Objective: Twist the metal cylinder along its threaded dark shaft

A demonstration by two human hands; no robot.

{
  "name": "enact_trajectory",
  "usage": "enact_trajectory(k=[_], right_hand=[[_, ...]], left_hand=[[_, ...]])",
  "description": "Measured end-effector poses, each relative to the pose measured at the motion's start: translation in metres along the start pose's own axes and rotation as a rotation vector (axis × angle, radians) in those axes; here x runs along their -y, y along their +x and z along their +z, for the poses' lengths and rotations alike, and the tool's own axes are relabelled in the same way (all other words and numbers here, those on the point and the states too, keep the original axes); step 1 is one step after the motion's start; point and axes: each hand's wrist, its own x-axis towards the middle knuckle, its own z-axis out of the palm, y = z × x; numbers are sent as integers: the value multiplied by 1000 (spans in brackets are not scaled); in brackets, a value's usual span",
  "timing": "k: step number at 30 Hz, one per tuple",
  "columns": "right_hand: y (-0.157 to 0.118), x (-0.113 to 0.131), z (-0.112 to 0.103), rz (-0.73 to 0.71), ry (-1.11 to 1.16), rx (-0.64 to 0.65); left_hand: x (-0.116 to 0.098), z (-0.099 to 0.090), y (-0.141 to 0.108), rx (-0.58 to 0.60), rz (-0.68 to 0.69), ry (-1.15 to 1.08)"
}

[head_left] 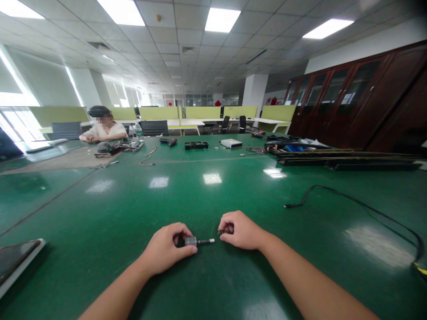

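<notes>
"Head view, left first: what does the left grip point(167, 246) have?"

"It is closed around a grey cylinder point(191, 241), whose dark shaft point(204, 242) and pale tip point(211, 241) point toward the right grip point(240, 231)."

"And that right grip?"

"It pinches a small dark ridged piece point(221, 232) at its fingertips, just beside the pale tip but apart from it."

"How are they best handled?"

"I'd hold the cylinder steady, its shaft level, and pinch the piece lightly but securely. The black cable point(336, 191), right of the right grip, seems safely clear."
</notes>
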Motion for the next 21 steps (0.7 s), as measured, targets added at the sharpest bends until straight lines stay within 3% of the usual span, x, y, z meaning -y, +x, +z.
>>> enact_trajectory(k=[4, 13, 21], right_hand=[[0, -2, 0, -1, 27, 9], [0, 19, 11, -59, 5, 40], [2, 36, 30, -51, 155, 16]], left_hand=[[0, 0, 0, 0, 4, -5], [2, 1, 0, 1, 7, -3], [2, 2, -2, -8, -6, 2]])
